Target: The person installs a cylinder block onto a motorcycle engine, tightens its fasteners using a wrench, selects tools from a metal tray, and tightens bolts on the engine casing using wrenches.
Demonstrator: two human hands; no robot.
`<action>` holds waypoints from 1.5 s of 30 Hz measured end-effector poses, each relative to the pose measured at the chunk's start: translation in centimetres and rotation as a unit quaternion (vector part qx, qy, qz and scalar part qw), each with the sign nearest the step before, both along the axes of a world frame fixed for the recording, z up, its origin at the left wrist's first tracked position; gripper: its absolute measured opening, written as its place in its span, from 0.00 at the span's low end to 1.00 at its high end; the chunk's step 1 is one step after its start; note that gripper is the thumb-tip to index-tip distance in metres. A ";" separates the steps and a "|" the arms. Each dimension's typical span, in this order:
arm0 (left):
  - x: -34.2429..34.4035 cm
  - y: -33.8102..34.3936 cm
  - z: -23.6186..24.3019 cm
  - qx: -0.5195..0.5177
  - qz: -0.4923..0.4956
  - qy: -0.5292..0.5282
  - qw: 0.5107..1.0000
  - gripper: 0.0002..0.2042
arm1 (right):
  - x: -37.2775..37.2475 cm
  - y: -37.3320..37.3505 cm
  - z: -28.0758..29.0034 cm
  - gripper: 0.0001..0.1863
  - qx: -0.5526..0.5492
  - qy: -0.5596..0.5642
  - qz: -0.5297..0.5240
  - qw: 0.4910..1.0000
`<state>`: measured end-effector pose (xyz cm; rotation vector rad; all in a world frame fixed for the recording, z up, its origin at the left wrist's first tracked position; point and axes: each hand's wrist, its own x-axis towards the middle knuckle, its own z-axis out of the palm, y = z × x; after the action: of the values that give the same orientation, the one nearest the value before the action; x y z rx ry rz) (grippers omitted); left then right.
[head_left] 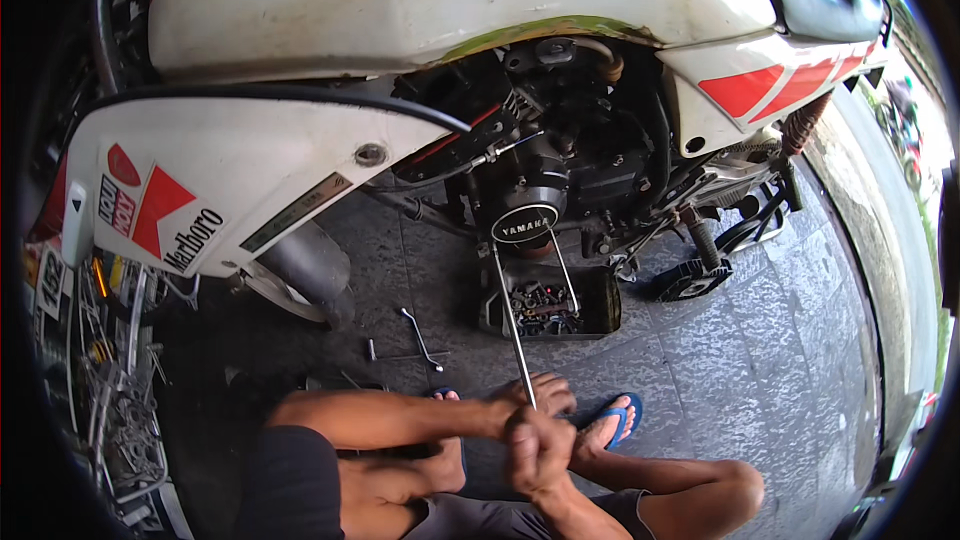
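Note:
In front of me, the black engine (pixel 520 180) of a white-and-red motorcycle (pixel 350 10) is exposed. A long-shafted metal wrench (pixel 514 325) slants from the lower edge of the engine's round cover toward me. My right hand (pixel 540 445) is closed around its near end. Just behind it, my left hand (pixel 543 392) is closed at the same end with fingers curled, partly covered by the right. The grip itself is hidden between them. A second, thinner metal rod (pixel 565 275) runs down from the cover to a tray (pixel 603 302) holding small metal parts.
Several slim tools, including a bent metal wrench (pixel 422 340), lie on the grey tiled floor (pixel 690 380) to the left. A metal rack (pixel 120 420) stands at far left. The front wheel (pixel 300 280) and footrest (pixel 695 280) flank the tray. My feet wear blue sandals (pixel 627 418).

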<state>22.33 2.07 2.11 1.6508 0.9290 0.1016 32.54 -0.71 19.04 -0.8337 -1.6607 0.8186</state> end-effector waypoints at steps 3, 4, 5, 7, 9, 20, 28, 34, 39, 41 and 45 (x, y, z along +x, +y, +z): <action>-2.8 1.6 2.0 -0.229 0.052 -0.302 0.924 0.15 | 1.7 0.3 0.5 0.16 -0.055 0.041 0.000 0.998; -2.7 1.4 3.7 -0.288 0.066 -0.361 0.885 0.13 | 1.7 0.1 0.4 0.14 -0.046 0.020 0.003 0.999; -2.7 1.0 6.5 -0.346 0.079 -0.412 0.839 0.11 | 1.1 -0.7 -0.1 0.12 0.001 -0.022 0.028 0.999; -1.5 1.3 12.3 -0.310 0.174 -0.266 0.896 0.15 | -0.5 -1.9 0.2 0.04 0.045 -0.051 0.090 0.994; -1.8 1.0 12.0 -0.281 0.162 -0.304 0.896 0.15 | 0.5 -4.1 -3.0 0.06 -0.106 -0.142 0.108 0.978; -2.3 0.3 10.2 -0.242 0.215 -0.287 0.901 0.14 | 4.0 -5.6 -6.3 0.21 -0.355 -0.129 -0.033 0.925; -2.5 0.3 10.6 -0.296 0.320 -0.278 0.856 0.13 | 11.1 -1.9 -8.3 0.13 -0.385 -0.015 -0.152 0.910; -2.5 2.1 12.0 -0.280 0.383 -0.269 0.838 0.15 | 15.4 5.9 -0.5 0.15 -0.315 -0.055 -0.144 0.936; -2.1 4.0 12.0 -0.085 0.486 -0.184 0.850 0.17 | 10.0 10.4 4.2 0.18 -0.348 -0.286 0.100 0.887; -1.4 4.9 11.1 -0.054 0.528 -0.207 0.822 0.17 | 8.0 12.0 3.0 0.20 -0.325 -0.345 0.181 0.862; -1.7 6.4 9.0 -0.030 0.584 -0.280 0.761 0.16 | 4.6 12.9 -0.5 0.22 -0.464 -0.289 0.385 0.744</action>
<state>20.62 8.48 11.10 0.6535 1.3105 1.3233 37.15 12.19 18.52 -1.1291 -2.1677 2.2846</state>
